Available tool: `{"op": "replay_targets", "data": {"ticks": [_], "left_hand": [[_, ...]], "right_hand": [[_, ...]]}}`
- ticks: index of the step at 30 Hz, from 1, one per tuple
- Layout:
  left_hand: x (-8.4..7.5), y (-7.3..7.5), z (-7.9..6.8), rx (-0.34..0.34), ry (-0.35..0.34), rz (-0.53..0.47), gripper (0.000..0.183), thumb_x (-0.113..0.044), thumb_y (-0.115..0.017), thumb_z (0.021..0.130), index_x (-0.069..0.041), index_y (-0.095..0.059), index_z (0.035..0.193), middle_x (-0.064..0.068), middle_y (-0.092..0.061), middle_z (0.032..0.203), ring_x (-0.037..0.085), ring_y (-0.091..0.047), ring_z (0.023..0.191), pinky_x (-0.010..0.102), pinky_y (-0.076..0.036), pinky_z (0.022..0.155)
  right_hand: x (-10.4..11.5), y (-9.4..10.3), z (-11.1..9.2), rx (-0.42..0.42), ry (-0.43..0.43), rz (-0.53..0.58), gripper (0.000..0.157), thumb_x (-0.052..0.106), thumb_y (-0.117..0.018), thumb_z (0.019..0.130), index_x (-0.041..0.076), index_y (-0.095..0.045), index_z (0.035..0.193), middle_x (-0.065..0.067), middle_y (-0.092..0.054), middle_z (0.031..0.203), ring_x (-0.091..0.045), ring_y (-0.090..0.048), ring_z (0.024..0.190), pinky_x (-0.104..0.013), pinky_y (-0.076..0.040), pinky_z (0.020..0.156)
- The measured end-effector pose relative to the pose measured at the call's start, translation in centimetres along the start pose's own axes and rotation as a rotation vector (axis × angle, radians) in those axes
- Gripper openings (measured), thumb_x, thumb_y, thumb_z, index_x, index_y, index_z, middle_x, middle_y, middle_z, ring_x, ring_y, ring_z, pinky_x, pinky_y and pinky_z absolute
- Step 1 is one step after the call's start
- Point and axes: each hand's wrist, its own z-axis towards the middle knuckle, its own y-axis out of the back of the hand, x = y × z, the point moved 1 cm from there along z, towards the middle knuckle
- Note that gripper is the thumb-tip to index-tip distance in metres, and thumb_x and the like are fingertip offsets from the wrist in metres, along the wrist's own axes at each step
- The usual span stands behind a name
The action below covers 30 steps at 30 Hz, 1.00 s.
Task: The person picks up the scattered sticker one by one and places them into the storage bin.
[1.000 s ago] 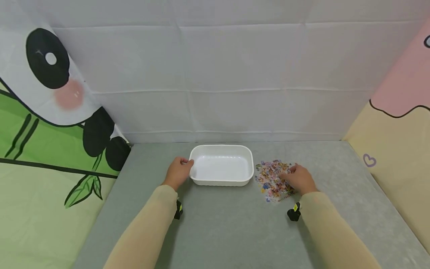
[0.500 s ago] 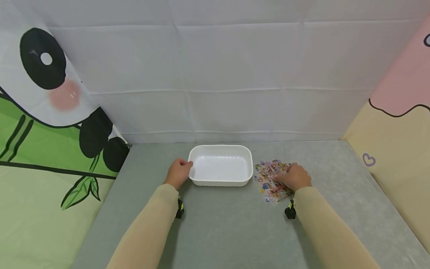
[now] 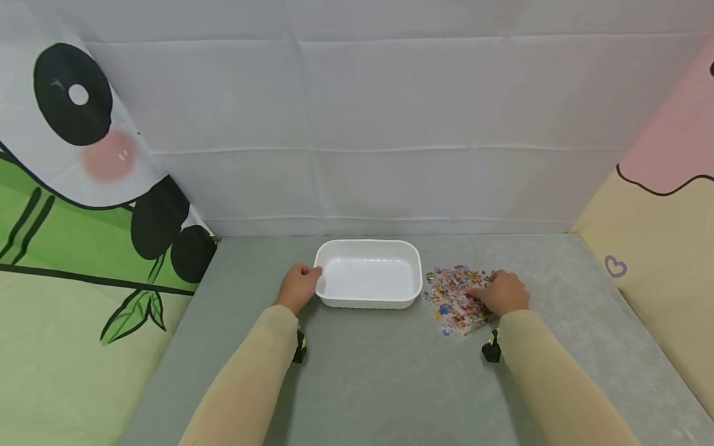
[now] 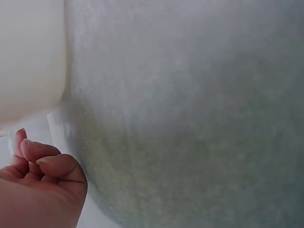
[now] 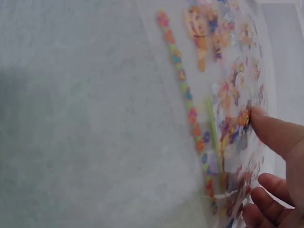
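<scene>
Your tray (image 3: 368,275) is plain white. The sheet (image 3: 448,291) is clear, crowded with small prints in pink, orange, blue and purple; along one edge you see a green strip (image 5: 191,114) dotted with pink, orange and blue. Your counter (image 3: 385,384) is mottled grey, your sleeves (image 3: 242,378) beige. The back cloth (image 3: 379,105) is pale grey. Your left panel (image 3: 50,347) mixes greens, white and black; your right panel (image 3: 658,241) is pink over cream, split by a wavy black line.

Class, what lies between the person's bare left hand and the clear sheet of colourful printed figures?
In the head view, a white, rounded rectangular tray lies between the left hand and the clear sheet.
</scene>
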Motion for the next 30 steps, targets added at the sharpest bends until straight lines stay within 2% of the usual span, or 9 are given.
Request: {"op": "replay_targets", "data": {"ticks": [6,8,11,13,16,20,23,26,30], "left_hand": [[0.1,-0.4,0.4,-0.012,0.001,0.016,0.037,-0.043,-0.054,0.104,-0.006,-0.056,0.112,0.013,-0.057,0.105,0.029,-0.052,0.097,0.039,-0.042,0.081],[0.0,-0.4,0.4,-0.017,-0.005,0.029,0.037,-0.043,-0.054,0.104,-0.007,-0.057,0.112,0.013,-0.057,0.105,0.029,-0.052,0.096,0.039,-0.042,0.080],[-0.2,-0.5,0.4,-0.019,-0.018,0.048,0.037,-0.042,-0.053,0.104,-0.006,-0.056,0.111,0.013,-0.057,0.103,0.028,-0.052,0.095,0.039,-0.041,0.078],[-0.2,-0.5,0.4,-0.016,-0.021,0.049,0.036,-0.042,-0.053,0.105,-0.006,-0.056,0.110,0.013,-0.056,0.102,0.028,-0.052,0.094,0.039,-0.041,0.078],[-0.2,-0.6,0.5,-0.015,-0.019,0.049,0.036,-0.042,-0.053,0.105,-0.007,-0.056,0.110,0.012,-0.056,0.101,0.028,-0.051,0.093,0.039,-0.040,0.077],[-0.3,-0.7,0.6,-0.017,-0.012,0.051,0.036,-0.042,-0.052,0.106,-0.007,-0.056,0.110,0.012,-0.056,0.101,0.028,-0.051,0.093,0.039,-0.040,0.077],[-0.3,-0.7,0.6,-0.018,-0.015,0.048,0.036,-0.042,-0.053,0.106,-0.007,-0.056,0.110,0.013,-0.055,0.101,0.028,-0.051,0.094,0.039,-0.040,0.077],[-0.2,-0.6,0.7,-0.011,-0.018,0.044,0.035,-0.041,-0.052,0.106,-0.006,-0.055,0.110,0.013,-0.054,0.100,0.028,-0.051,0.094,0.039,-0.040,0.077],[-0.3,-0.4,0.6,0.005,-0.023,0.047,0.035,-0.041,-0.052,0.106,-0.007,-0.055,0.106,0.012,-0.053,0.096,0.027,-0.051,0.090,0.038,-0.040,0.074]], "right_hand": [[0.0,0.4,0.5,0.069,-0.031,0.055,0.075,0.040,-0.080,0.089,-0.012,-0.051,0.134,-0.035,-0.057,0.129,-0.046,-0.063,0.101,-0.056,-0.051,0.080],[0.0,0.5,0.6,0.081,-0.034,0.074,0.063,0.037,-0.080,0.089,-0.009,-0.055,0.123,-0.031,-0.061,0.118,-0.040,-0.062,0.091,-0.052,-0.051,0.075],[-0.2,0.5,1.1,0.093,-0.033,0.101,0.041,0.034,-0.081,0.089,0.002,-0.056,0.090,-0.016,-0.058,0.082,-0.027,-0.053,0.067,-0.042,-0.044,0.061],[-0.3,0.5,1.4,0.105,-0.031,0.125,0.043,0.032,-0.081,0.089,0.011,-0.047,0.073,-0.004,-0.045,0.065,-0.020,-0.042,0.057,-0.038,-0.038,0.056],[-0.5,0.5,1.8,0.133,-0.037,0.160,0.049,0.028,-0.081,0.089,0.018,-0.040,0.063,0.004,-0.035,0.055,-0.016,-0.036,0.051,-0.036,-0.036,0.053],[-0.5,0.7,2.3,0.156,-0.050,0.196,0.043,0.021,-0.078,0.091,0.016,-0.042,0.067,0.001,-0.039,0.059,-0.018,-0.040,0.054,-0.040,-0.041,0.060],[-0.7,0.9,2.3,0.157,-0.049,0.217,0.032,0.016,-0.073,0.094,0.011,-0.046,0.077,-0.005,-0.046,0.071,-0.023,-0.045,0.064,-0.043,-0.042,0.067],[-0.7,1.1,2.0,0.151,-0.039,0.223,0.021,0.013,-0.062,0.100,0.007,-0.047,0.086,-0.010,-0.050,0.082,-0.026,-0.047,0.071,-0.043,-0.041,0.068],[-0.7,1.7,1.4,0.136,-0.011,0.233,0.023,0.014,-0.042,0.106,0.006,-0.043,0.084,-0.009,-0.046,0.075,-0.024,-0.043,0.064,-0.041,-0.039,0.063]]}}
